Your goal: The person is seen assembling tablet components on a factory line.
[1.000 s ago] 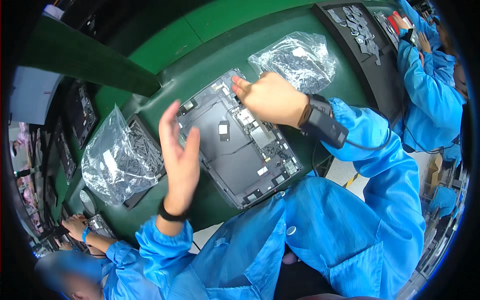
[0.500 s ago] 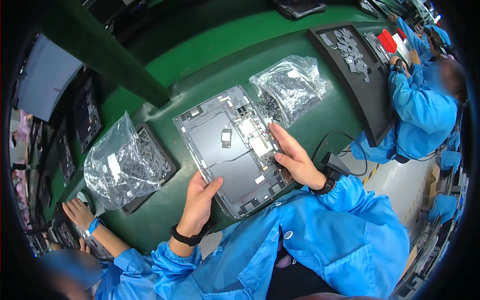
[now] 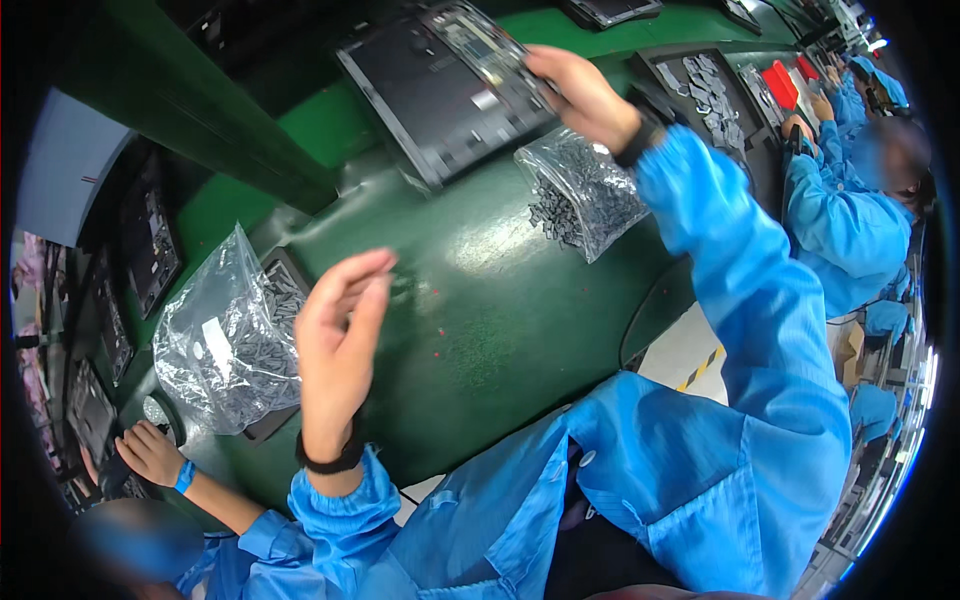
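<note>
My right hand [image 3: 580, 95] grips the right edge of a grey flat device back panel [image 3: 445, 85] with exposed circuit parts, held far out over the back of the green table [image 3: 490, 300]. My left hand [image 3: 335, 330] is raised above the table with fingers loosely apart, holding nothing. It hovers just right of a clear plastic bag of small grey parts [image 3: 225, 345] that lies on a dark tray. A second clear bag of small dark parts [image 3: 580, 190] lies on the table below my right wrist.
A co-worker's hand [image 3: 150, 455] with a blue wristband rests at the lower left. Another person in a blue coat [image 3: 850, 220] sits at the right beside a dark tray of metal pieces [image 3: 700, 90] and a red box [image 3: 780, 85]. Dark panels [image 3: 150, 240] stand at the left.
My right hand has lifted the panel off the table and carried it away to the far side. My left hand let go of the panel and rose up.
</note>
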A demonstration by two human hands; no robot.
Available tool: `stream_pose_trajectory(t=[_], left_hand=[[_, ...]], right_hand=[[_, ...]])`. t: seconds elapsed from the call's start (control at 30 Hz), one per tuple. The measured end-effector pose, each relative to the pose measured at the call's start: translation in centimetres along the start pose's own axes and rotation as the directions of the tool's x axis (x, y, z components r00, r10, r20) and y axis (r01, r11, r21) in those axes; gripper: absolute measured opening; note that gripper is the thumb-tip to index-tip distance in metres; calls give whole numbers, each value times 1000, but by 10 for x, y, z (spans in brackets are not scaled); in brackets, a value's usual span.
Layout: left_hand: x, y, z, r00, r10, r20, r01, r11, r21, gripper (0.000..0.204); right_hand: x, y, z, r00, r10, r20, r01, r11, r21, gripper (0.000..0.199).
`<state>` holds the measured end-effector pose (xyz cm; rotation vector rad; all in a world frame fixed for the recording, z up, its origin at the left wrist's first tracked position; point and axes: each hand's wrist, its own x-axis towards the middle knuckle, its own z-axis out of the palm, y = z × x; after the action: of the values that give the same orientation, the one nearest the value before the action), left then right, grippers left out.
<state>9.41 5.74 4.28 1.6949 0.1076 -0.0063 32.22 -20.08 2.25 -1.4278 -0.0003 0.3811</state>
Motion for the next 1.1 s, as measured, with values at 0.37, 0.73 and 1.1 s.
stream_pose_trajectory(t=[0.37, 0.73, 1.1], left_hand=[[-22, -49, -56, 927, 250, -280, 133, 479, 868, 15], [-20, -54, -47, 904, 244, -351, 232, 408, 883, 8], [-20, -55, -45, 871, 174, -459, 347, 444, 826, 7]], right_hand=[[148, 14, -4, 743, -646, 172, 493, 355, -794, 29], [-98, 39, -7, 790, -312, 528, 554, -5, -832, 8], [-99, 61, -5, 805, -399, 440, 479, -1, -878, 11]])
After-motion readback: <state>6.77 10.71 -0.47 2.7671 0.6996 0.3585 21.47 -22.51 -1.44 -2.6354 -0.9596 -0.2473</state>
